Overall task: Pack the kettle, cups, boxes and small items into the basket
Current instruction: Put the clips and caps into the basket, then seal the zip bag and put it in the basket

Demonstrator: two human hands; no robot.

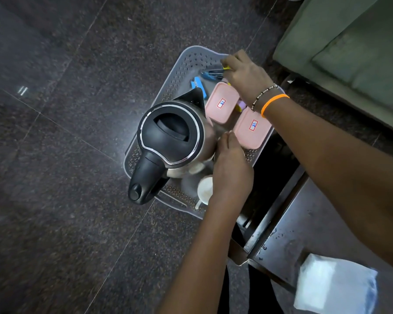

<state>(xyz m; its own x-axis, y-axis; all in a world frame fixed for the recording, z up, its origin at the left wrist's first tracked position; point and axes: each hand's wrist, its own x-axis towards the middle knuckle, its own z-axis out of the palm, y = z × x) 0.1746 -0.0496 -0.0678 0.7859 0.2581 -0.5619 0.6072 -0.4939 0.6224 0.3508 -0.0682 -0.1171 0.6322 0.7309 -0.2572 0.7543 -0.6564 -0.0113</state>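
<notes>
The kettle (173,141) fills the left half of the grey basket (186,64) at mid-frame, crowding two pink boxes (222,103) to its right and a white cup (205,189) below. My right hand (245,73), upper middle, pinches a bunch of blue and yellow small items (211,73). My left hand (232,168) reaches in beside the kettle, fingers together; I cannot tell what they touch. Dark speckled stone floor (55,155) lies underneath, a steel surface (304,223) lower right.
</notes>
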